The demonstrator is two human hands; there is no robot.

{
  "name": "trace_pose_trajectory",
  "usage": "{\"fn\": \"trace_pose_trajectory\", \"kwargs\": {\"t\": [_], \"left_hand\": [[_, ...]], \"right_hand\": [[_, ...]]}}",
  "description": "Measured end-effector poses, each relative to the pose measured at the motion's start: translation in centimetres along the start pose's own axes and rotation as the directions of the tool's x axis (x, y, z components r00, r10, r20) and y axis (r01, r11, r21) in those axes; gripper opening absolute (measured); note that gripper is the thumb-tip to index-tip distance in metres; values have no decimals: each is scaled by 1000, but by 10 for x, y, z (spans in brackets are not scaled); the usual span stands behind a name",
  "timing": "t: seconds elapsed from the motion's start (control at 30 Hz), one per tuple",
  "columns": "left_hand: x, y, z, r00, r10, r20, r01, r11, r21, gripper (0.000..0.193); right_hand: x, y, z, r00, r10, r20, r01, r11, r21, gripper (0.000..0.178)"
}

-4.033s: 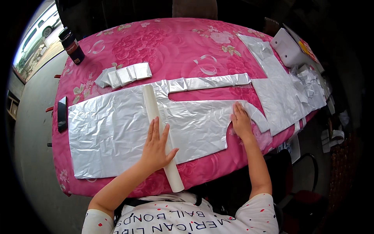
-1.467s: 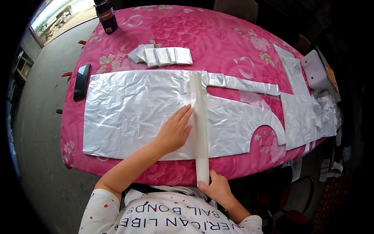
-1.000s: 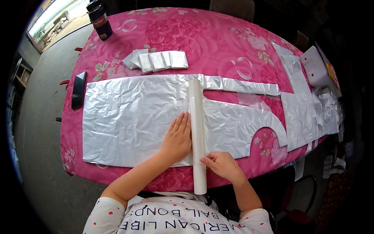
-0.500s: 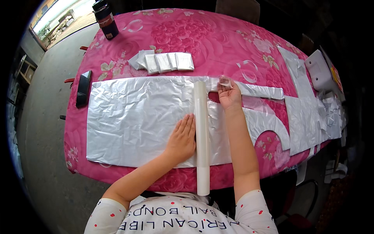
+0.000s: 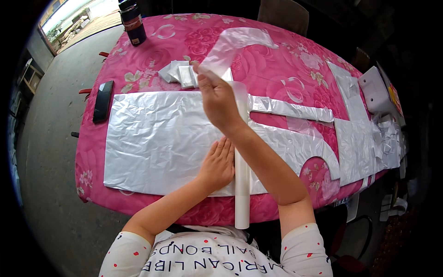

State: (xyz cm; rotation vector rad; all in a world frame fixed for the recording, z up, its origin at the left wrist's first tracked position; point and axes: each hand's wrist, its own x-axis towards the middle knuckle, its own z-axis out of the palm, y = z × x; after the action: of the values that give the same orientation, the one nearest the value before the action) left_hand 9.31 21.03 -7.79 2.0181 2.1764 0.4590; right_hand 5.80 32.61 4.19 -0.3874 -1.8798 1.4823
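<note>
A thin, translucent white plastic apron (image 5: 157, 138) lies flat across the table, its curved cut-out toward the right. A long whitish tube (image 5: 242, 198) rests crosswise on it, its lower end past the table's near edge. My left hand (image 5: 219, 166) lies flat on the plastic against the tube's left side, fingers stretched out. Raised over the tube's far end, my right hand (image 5: 218, 101) grips a loose plastic strap (image 5: 230, 46), which billows away behind it. Another strip (image 5: 290, 108) of the apron stretches right. Beyond my right hand, several folded plastic packets (image 5: 184, 76) are partly hidden.
A pink floral tablecloth (image 5: 203, 210) covers the table. On the left lies a black phone (image 5: 103, 101), with a dark jar (image 5: 134, 27) at the far left corner. More plastic sheets (image 5: 357, 150) and a white plastic container (image 5: 373, 90) crowd the right end. A chair (image 5: 284, 16) stands behind.
My right hand has swung left across the tube, carrying the loose strap up and over from the right side. The left hand stays beside the tube.
</note>
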Motion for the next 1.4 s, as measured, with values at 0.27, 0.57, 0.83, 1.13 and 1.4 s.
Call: {"fn": "trace_pose_trajectory", "kwargs": {"t": [0.27, 0.57, 0.83, 1.13, 1.4], "left_hand": [[1, 1, 7, 998, -33, -47, 34, 999, 18, 66], [20, -27, -25, 889, -255, -380, -131, 654, -745, 41], [98, -54, -40, 854, -382, 353, 112, -528, -842, 66], [90, -76, -58, 818, -478, 319, 260, -187, -947, 62], [-53, -134, -118, 836, -542, 91, 233, 199, -952, 41]], "right_hand": [[-54, 93, 167, 947, 104, 303, 98, 806, -583, 47], [-121, -21, 74, 810, -190, 555, 372, 898, -236, 53], [-159, 15, -86, 961, -106, 254, 246, 745, -621, 43], [-144, 49, -115, 827, 46, 560, 409, 633, -657, 59], [-117, 11, 60, 363, -117, 924, 495, 865, -85, 54]]}}
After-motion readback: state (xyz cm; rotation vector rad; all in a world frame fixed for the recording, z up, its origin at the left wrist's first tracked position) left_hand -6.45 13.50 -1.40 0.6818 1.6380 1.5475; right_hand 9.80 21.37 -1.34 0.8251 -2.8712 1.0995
